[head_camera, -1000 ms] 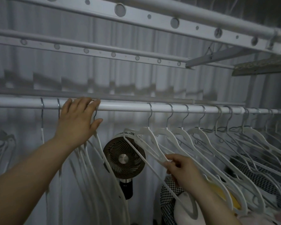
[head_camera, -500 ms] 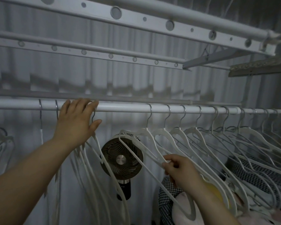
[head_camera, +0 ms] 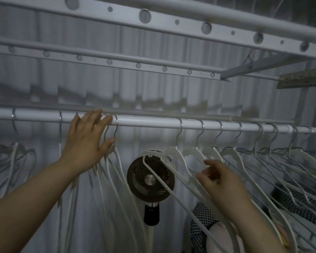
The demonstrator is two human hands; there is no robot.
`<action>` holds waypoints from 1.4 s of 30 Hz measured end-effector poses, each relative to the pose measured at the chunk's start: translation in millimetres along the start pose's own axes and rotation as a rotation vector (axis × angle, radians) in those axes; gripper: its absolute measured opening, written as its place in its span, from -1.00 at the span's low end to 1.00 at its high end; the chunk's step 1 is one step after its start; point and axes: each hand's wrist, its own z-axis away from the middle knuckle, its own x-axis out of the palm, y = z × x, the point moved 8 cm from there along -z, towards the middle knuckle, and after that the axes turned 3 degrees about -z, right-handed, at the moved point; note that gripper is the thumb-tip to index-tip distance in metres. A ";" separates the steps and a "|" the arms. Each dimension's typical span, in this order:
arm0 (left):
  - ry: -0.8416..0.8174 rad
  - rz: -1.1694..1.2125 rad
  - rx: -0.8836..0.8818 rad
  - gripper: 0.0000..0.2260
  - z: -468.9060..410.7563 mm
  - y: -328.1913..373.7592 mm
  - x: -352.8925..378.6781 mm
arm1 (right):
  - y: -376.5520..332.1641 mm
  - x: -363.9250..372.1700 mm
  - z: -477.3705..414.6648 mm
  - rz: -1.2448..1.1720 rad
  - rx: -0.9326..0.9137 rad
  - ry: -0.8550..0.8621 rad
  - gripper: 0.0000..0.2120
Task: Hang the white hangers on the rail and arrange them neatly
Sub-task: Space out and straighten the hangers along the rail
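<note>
the left hand [head_camera: 88, 139] lies flat, fingers spread, on bunched hooks [head_camera: 116, 125] at the rail [head_camera: 146, 122]; whether the right hand [head_camera: 220, 180] pinches the white hangers [head_camera: 196, 151] hung there is unclear, and a sideways pull may tangle them.

Dim, grey, low-contrast frame; colour nearly gone. A stepped shadow band crosses the ribbed backdrop [head_camera: 153, 92] at mid-height. Small bright glints on the hanger hooks [head_camera: 180, 125]. Right hand [head_camera: 221, 181] smeared by motion blur, fingers indistinct; left hand [head_camera: 86, 141] only slightly soft. Wide-angle bowing: rail [head_camera: 153, 122] curves downward toward the right edge. Lower right corner murky, detail lost.
</note>
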 end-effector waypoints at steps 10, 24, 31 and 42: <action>-0.141 -0.041 0.003 -0.37 -0.2 -35.4 -7.6 | -81.5 117.5 20.0 -0.262 -0.154 -0.242 -0.69; -0.013 -0.173 0.209 -0.56 -20.5 -21.2 -12.5 | -49.1 172.3 58.1 -0.300 0.163 -0.426 -0.75; -0.046 -0.063 0.122 -0.52 -17.7 -21.0 0.0 | -38.1 120.5 49.7 0.030 0.024 -0.219 -0.67; -0.054 -0.041 0.121 -0.50 -18.0 -11.6 -1.1 | 3.9 64.0 39.9 0.059 0.139 -0.086 -0.80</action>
